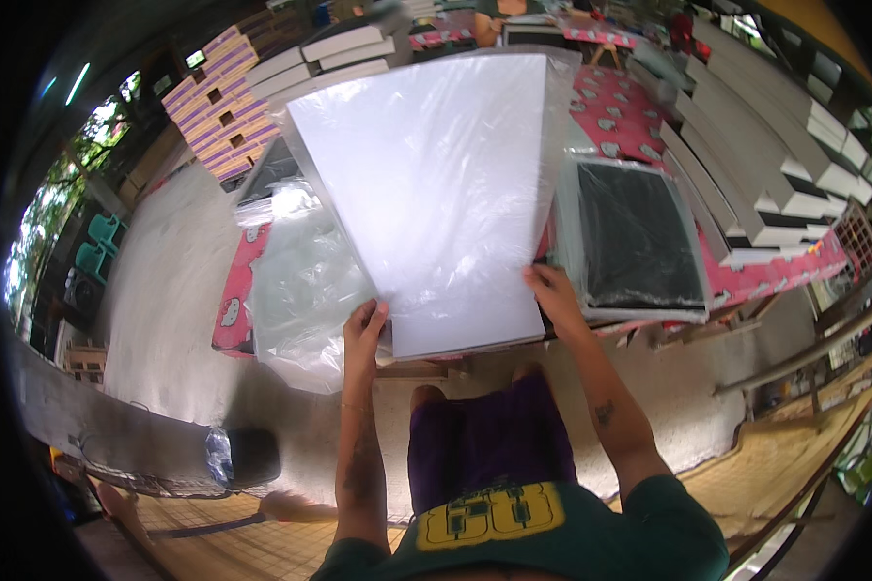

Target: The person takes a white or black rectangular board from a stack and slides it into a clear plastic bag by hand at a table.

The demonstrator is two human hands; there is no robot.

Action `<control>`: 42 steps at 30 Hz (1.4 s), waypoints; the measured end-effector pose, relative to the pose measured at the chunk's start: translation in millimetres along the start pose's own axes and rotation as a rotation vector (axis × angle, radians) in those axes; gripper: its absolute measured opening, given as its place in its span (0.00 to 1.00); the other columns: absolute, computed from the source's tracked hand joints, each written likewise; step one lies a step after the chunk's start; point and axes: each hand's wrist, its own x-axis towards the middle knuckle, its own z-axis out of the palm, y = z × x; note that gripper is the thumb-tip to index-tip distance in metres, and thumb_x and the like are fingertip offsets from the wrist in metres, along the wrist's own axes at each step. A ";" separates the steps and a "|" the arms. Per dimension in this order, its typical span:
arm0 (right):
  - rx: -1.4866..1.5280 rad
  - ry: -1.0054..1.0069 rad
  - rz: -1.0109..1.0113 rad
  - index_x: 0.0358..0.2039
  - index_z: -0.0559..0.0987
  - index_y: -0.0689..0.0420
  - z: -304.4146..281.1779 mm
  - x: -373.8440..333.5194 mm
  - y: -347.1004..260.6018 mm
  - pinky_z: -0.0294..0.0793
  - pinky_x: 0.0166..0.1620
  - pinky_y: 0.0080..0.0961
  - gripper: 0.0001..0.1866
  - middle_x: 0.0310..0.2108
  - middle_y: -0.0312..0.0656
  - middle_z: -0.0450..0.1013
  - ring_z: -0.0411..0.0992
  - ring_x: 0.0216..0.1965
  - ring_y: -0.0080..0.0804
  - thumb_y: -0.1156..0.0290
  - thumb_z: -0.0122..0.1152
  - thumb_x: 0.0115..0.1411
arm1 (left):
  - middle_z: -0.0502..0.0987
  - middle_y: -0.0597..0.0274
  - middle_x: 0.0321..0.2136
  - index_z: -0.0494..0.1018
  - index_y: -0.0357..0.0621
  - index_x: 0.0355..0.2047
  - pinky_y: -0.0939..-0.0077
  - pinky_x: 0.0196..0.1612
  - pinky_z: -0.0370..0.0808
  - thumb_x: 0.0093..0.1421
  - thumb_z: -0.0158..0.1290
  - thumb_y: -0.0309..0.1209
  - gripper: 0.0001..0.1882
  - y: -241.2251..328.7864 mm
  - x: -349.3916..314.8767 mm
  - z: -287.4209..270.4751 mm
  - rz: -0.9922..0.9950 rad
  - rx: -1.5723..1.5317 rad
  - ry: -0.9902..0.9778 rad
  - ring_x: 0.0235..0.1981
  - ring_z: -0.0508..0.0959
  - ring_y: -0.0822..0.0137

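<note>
Both bare forearms rise from the lower edge toward the middle of the frame. The left hand [363, 329], just left of centre, has its fingers curled up in a pinching grip. The right hand [555, 293], right of centre, is closed the same way, its forearm angled inward.

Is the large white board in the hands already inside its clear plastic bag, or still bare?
Inside the bag. Glossy, wrinkled clear plastic bag covers the white board and overhangs its far right edge. Left hand and right hand grip the near edge.
</note>
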 end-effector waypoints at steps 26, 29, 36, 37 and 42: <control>0.212 0.692 -0.008 0.48 0.75 0.67 -257.2 -34.7 30.8 0.76 0.30 0.16 0.19 0.28 0.36 0.71 0.69 0.27 0.20 0.67 0.59 0.62 | 0.76 0.54 0.33 0.73 0.36 0.42 0.73 0.34 0.78 0.59 0.51 0.22 0.10 46.0 -60.8 291.8 0.119 -0.171 -0.445 0.31 0.79 0.61; 0.247 0.645 0.008 0.46 0.77 0.66 -268.6 -48.1 31.6 0.75 0.31 0.15 0.17 0.28 0.34 0.71 0.69 0.27 0.19 0.67 0.60 0.62 | 0.76 0.53 0.33 0.74 0.41 0.44 0.68 0.34 0.75 0.55 0.54 0.21 0.15 60.3 -67.2 289.3 0.656 0.244 -0.350 0.31 0.78 0.57; 0.326 0.596 0.013 0.41 0.78 0.65 -274.2 -65.1 16.2 0.72 0.31 0.13 0.15 0.26 0.33 0.72 0.68 0.25 0.17 0.66 0.62 0.60 | 0.76 0.51 0.34 0.76 0.39 0.42 0.64 0.40 0.73 0.52 0.58 0.25 0.16 62.1 -62.9 275.9 0.704 0.303 -0.608 0.34 0.76 0.52; 0.294 0.614 0.011 0.39 0.78 0.66 -275.1 -67.2 20.3 0.72 0.30 0.13 0.14 0.25 0.32 0.72 0.68 0.25 0.16 0.66 0.63 0.60 | 0.77 0.50 0.34 0.77 0.39 0.41 0.63 0.41 0.73 0.52 0.58 0.25 0.15 59.8 -65.4 276.7 0.688 0.291 -0.621 0.34 0.76 0.52; -0.144 0.729 0.065 0.33 0.77 0.63 -266.8 -67.7 31.4 0.68 0.27 0.16 0.14 0.17 0.34 0.70 0.69 0.21 0.21 0.66 0.69 0.54 | 0.78 0.51 0.33 0.77 0.37 0.36 0.59 0.39 0.72 0.52 0.57 0.26 0.10 37.1 -61.2 277.8 0.829 0.478 -0.663 0.33 0.76 0.51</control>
